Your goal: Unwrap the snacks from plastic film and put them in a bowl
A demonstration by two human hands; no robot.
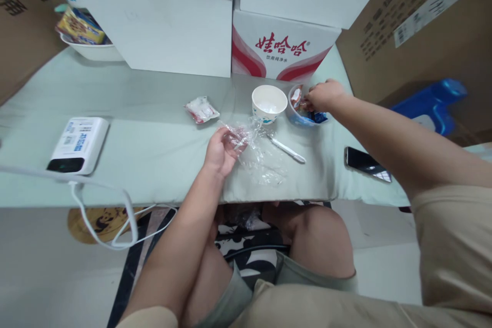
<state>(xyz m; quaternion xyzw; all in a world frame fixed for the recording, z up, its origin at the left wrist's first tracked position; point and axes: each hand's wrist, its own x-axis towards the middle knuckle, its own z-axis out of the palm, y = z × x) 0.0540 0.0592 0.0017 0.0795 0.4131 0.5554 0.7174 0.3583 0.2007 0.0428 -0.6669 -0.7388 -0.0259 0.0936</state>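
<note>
My left hand (222, 149) rests on the pale green table (154, 148), fingers curled around the top edge of a clear plastic bag (258, 156) that lies crumpled beside it. My right hand (325, 95) reaches into a small bowl (298, 115) of wrapped sweets at the back right, its fingers closed down among the wrappers; what they grip is hidden. An empty white paper cup (269, 103) stands just left of that bowl. A white plastic utensil (287, 149) lies between the cup and the bag.
A small red-and-white packet (202, 109) lies left of the cup. A white power bank (79, 144) with a cable sits at the left, a dark phone (367, 163) at the right edge. White boxes (172, 20) and a bowl of snacks (90, 41) line the back.
</note>
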